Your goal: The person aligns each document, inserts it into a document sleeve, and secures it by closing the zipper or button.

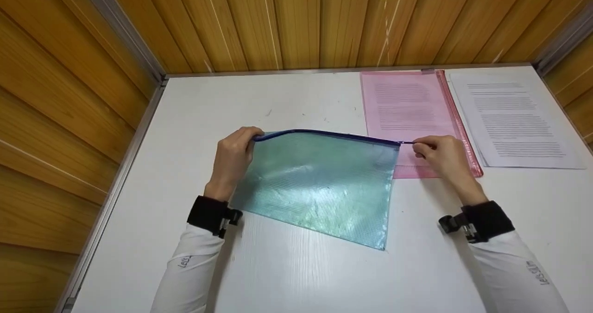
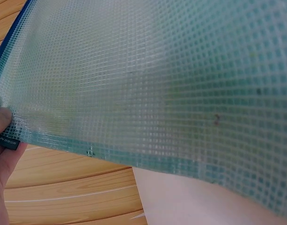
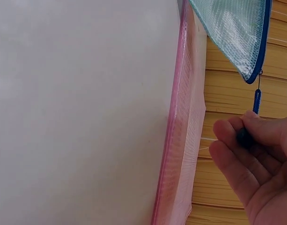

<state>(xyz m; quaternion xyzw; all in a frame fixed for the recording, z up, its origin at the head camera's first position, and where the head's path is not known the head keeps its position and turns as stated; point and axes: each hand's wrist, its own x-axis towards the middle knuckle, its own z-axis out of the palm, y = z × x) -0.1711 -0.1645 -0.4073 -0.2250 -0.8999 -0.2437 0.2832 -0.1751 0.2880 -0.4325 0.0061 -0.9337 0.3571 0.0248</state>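
Note:
A teal mesh zipper pouch [image 1: 319, 188] with a dark blue zipper along its top edge is held up over the white table. At its upper left corner, my left hand [image 1: 234, 158] pinches the edge; the left wrist view shows the thumb on the mesh [image 2: 134, 93] beside a small dark tag [image 2: 6, 142]. My right hand [image 1: 442, 158] pinches the blue pull cord [image 3: 257, 101] at the zipper's right end, and the cord is drawn out straight. A dark round bead [image 3: 245, 138] shows between the fingers of that hand.
Behind my right hand lies a pink zipper pouch [image 1: 403, 104] with a printed sheet inside. To its right sits a stack of printed paper [image 1: 519, 123]. Wood-patterned panels [image 1: 296, 26] border the table [image 1: 199, 109] at the back and sides.

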